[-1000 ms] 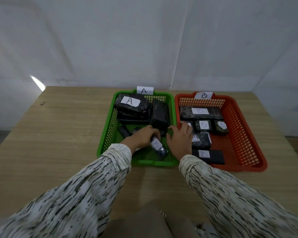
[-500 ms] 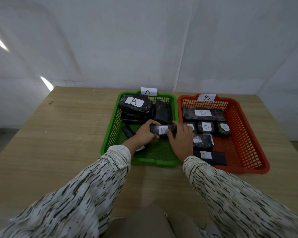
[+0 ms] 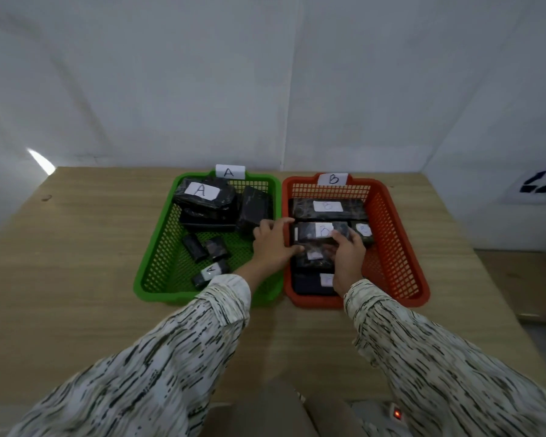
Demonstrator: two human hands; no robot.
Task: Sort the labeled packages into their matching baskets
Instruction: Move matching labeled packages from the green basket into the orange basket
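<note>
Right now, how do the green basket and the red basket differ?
The green basket carries an A tag; the red basket carries a B tag. The green one sits left of the red one. The right hand is in the red basket; the left hand reaches across from the green. Both are mesh baskets holding black packages.

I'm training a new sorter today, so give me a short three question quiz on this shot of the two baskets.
1. True or false: the green basket carries the tag B.
2. Over which basket is the package that both hands are on? (a) green (b) red (c) neither, it is on the table
3. Fill in: the letter on the long package at the far end of the red basket is ___.

Key
1. False: its tag reads A.
2. b: the left hand and right hand have it over the red basket.
3. B
</note>
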